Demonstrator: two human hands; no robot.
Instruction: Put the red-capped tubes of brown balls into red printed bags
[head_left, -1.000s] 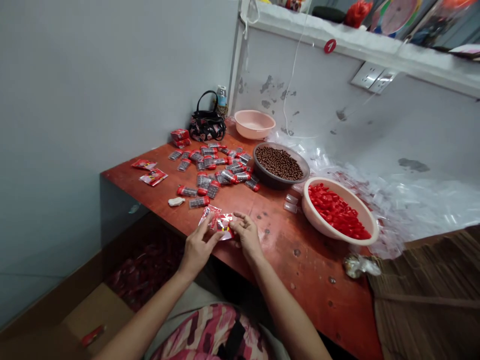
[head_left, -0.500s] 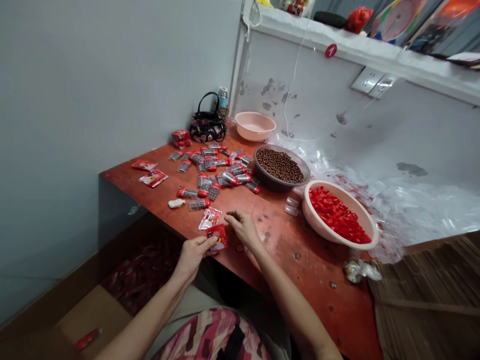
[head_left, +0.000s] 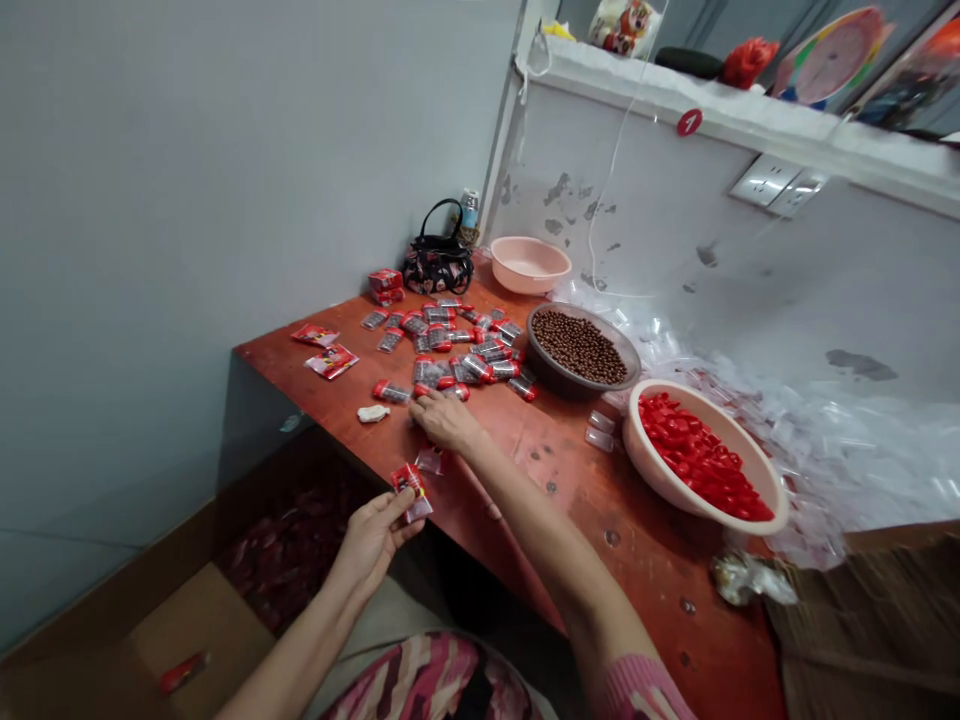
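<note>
We find the left hand [head_left: 371,540] raised just off the near edge of the counter [head_left: 630,590], its grip pinching a red packet [head_left: 409,482] between thumb and fingers, with a clear flap hanging below. The right hand [head_left: 446,422] has just reached out across the counter and now lies over the near end of the scatter of red-capped tubes [head_left: 391,391], fingers curled down; we cannot tell whether its grip has closed on a tube or only touches one. A clear sachet [head_left: 430,460] lies on the counter just below that hand. The packet has gone from between the 2 hands to the left alone, which leaves the right free among the tubes. Beyond them stand a dark bowl of brown beads [head_left: 577,388] and a pink basin of red caps [head_left: 675,480], with loose clear tubes [head_left: 600,430] near the basin. A cardboard box [head_left: 195,620] sits open below the counter.
</note>
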